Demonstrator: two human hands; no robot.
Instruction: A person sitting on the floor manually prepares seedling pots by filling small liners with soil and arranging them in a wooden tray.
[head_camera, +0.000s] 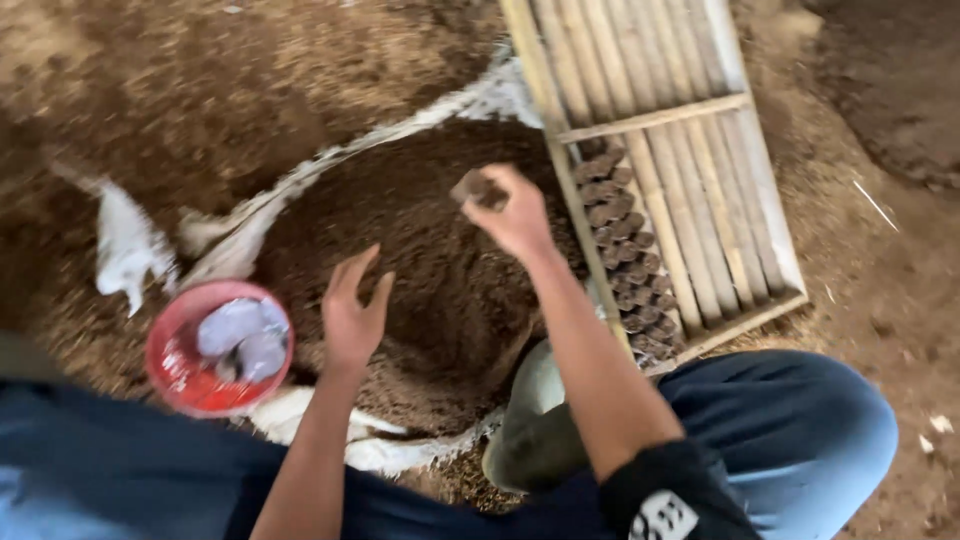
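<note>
My right hand is raised over a heap of brown soil and holds a small soil-filled pot in its fingertips. Just to its right lies a wooden slatted rack on the ground, with two rows of small soil-filled pots lined along its left side. My left hand hovers over the near edge of the soil heap, fingers spread, holding nothing. The picture is blurred by motion.
A red round tub holding pale crumpled bags sits at the left. The soil heap rests on a torn white sheet. My knees in blue trousers and a green boot are near. Bare earth surrounds all.
</note>
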